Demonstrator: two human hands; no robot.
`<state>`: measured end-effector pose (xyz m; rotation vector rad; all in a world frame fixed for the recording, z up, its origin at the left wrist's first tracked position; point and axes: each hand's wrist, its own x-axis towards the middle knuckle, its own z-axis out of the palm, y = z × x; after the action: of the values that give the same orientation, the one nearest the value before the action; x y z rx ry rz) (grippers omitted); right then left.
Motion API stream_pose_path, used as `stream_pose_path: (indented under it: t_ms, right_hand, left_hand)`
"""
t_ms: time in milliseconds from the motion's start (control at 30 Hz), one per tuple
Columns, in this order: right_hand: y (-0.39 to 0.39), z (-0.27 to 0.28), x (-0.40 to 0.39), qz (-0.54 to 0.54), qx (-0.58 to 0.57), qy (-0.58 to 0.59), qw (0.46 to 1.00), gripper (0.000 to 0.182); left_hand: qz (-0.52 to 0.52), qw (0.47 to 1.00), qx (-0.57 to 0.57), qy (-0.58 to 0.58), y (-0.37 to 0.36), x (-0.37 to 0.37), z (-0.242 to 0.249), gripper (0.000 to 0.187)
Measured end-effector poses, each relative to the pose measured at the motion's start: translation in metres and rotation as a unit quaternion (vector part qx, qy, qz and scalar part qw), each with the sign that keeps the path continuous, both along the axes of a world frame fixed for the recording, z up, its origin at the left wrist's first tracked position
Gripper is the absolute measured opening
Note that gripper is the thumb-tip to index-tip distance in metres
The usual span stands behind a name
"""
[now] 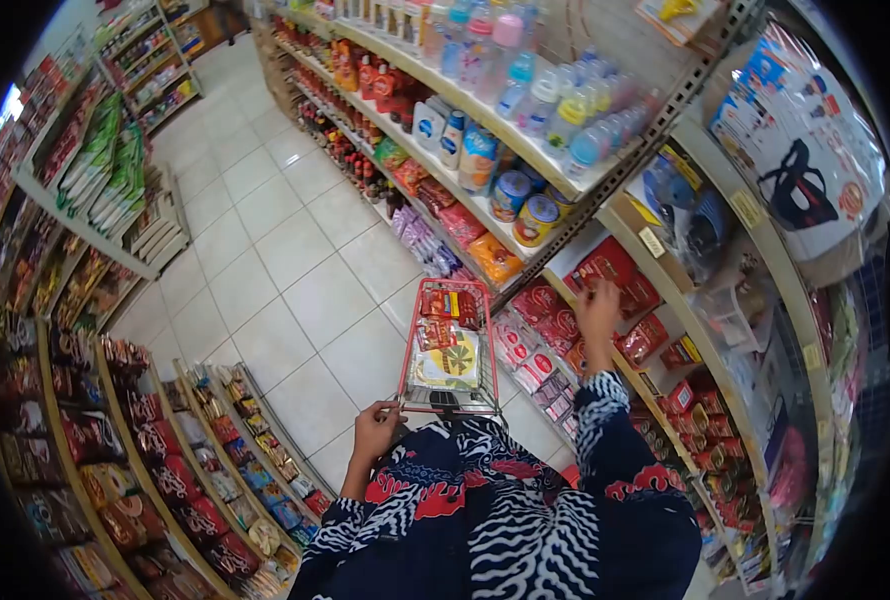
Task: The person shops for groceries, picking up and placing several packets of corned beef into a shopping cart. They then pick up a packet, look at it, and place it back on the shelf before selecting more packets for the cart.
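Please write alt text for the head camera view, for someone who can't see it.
A shopper's right hand reaches to shelved red packets, while the left hand is at the near end of a red-framed shopping cart holding packaged goods. Baby bottles stand farther up the frame, beside a tiled floor.

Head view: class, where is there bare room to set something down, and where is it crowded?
Bare floor tiles lie between the red-framed cart and the shelved packets at picture left. Crowded: the baby bottles and the red packets beside the right hand.
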<state>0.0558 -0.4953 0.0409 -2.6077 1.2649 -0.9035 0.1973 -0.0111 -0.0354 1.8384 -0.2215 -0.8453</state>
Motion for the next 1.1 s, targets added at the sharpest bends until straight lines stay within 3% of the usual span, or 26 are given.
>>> stream_pose_path:
  t_ms: [67, 133, 233, 333, 567, 633, 833, 1000, 1067, 1100]
  right_hand:
    - [-0.003, 0.004, 0.021, -0.017, 0.005, 0.007, 1.0, 0.033]
    - [-0.005, 0.01, 0.032, -0.193, -0.03, 0.022, 0.981, 0.044]
    - [-0.026, 0.009, 0.024, -0.225, -0.037, 0.1, 0.969, 0.057]
    - [-0.034, 0.007, 0.014, -0.161, -0.077, 0.095, 0.979, 0.063]
    - [-0.039, -0.017, -0.003, -0.118, -0.047, 0.102, 0.987, 0.066]
    - [-0.029, -0.014, -0.003, -0.114, -0.118, 0.113, 0.98, 0.064]
    - [-0.014, 0.008, 0.002, -0.138, -0.074, 0.154, 0.976, 0.055]
    - [-0.016, 0.006, 0.002, -0.127, -0.078, 0.158, 0.976, 0.036]
    - [-0.008, 0.008, -0.001, -0.045, -0.028, 0.006, 0.999, 0.024]
    - [0.004, 0.015, -0.001, -0.038, -0.025, 0.01, 0.999, 0.024]
  left_hand:
    - [0.01, 1.0, -0.013, 0.012, -0.003, -0.001, 0.002, 0.023]
    - [0.01, 1.0, -0.018, 0.004, -0.004, -0.001, 0.004, 0.023]
    - [0.025, 1.0, 0.0, -0.005, -0.008, -0.003, 0.026, 0.023]
    - [0.033, 0.999, 0.027, 0.001, -0.01, -0.005, 0.036, 0.026]
    - [0.025, 0.999, 0.04, -0.019, -0.01, -0.003, 0.027, 0.024]
    - [0.034, 0.998, 0.053, -0.011, -0.014, -0.003, 0.033, 0.024]
    - [0.029, 0.997, 0.067, -0.021, -0.011, -0.003, 0.029, 0.025]
    - [0.035, 0.998, 0.06, -0.009, -0.013, -0.003, 0.033, 0.026]
    - [0.034, 0.995, 0.09, -0.03, -0.012, -0.005, 0.029, 0.026]
    - [0.03, 0.991, 0.118, -0.052, -0.012, -0.006, 0.028, 0.027]
